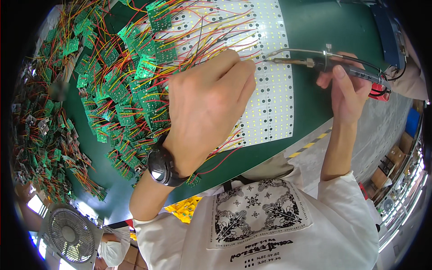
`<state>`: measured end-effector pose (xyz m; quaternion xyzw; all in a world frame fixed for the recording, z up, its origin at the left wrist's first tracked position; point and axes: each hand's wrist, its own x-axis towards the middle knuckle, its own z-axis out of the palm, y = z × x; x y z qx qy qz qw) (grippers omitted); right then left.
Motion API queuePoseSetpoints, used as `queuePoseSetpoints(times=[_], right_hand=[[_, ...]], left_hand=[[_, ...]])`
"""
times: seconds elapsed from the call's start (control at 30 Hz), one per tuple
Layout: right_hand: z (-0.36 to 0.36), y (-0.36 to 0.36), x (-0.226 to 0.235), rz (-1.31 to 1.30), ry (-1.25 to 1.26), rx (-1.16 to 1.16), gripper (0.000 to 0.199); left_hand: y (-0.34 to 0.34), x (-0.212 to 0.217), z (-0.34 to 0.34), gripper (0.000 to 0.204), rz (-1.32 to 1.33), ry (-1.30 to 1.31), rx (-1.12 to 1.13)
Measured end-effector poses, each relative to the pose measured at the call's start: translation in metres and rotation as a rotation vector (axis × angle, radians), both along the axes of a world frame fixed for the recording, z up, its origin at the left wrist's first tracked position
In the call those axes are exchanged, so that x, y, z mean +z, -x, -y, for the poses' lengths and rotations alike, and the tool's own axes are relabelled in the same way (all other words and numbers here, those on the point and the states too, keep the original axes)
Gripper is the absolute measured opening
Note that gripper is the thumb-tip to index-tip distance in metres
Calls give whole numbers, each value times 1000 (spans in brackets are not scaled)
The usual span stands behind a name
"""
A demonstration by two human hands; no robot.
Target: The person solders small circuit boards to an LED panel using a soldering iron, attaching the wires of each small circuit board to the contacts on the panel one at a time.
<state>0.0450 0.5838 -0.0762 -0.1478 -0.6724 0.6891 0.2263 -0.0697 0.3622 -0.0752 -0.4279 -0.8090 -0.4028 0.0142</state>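
Note:
My left hand (209, 101), with a dark watch on its wrist, is closed in a pinch over the white LED panel (281, 103). Thin wire shows at its fingertips, most of it hidden behind the hand. In my right hand (348, 92) is a soldering iron (317, 64) with a thin metal solder feed tube (297, 50) clamped along it. The iron's tip points left and reaches the panel close to my left fingertips. Green circuit boards (146, 67) with red, yellow and black wires lie left of the hand, their wires spreading across the panel.
More wired boards (40, 157) are heaped at the far left of the green table (315, 27). A blue box-shaped unit (389, 33) stands at the back right. A fan (69, 231) is at lower left, near another person (112, 252). Yellow-black floor tape (310, 143) runs beyond the near edge.

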Motion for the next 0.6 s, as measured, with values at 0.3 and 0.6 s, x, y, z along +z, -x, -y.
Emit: queuePoseSetpoints(times=[0.3, 0.6], right_hand=[[0, -1, 1, 15, -31, 17, 24], [1, -1, -1, -21, 10, -8, 25]], left_hand=[[1, 2, 3, 10, -6, 35, -30], [2, 1, 5, 9, -43, 57, -22]])
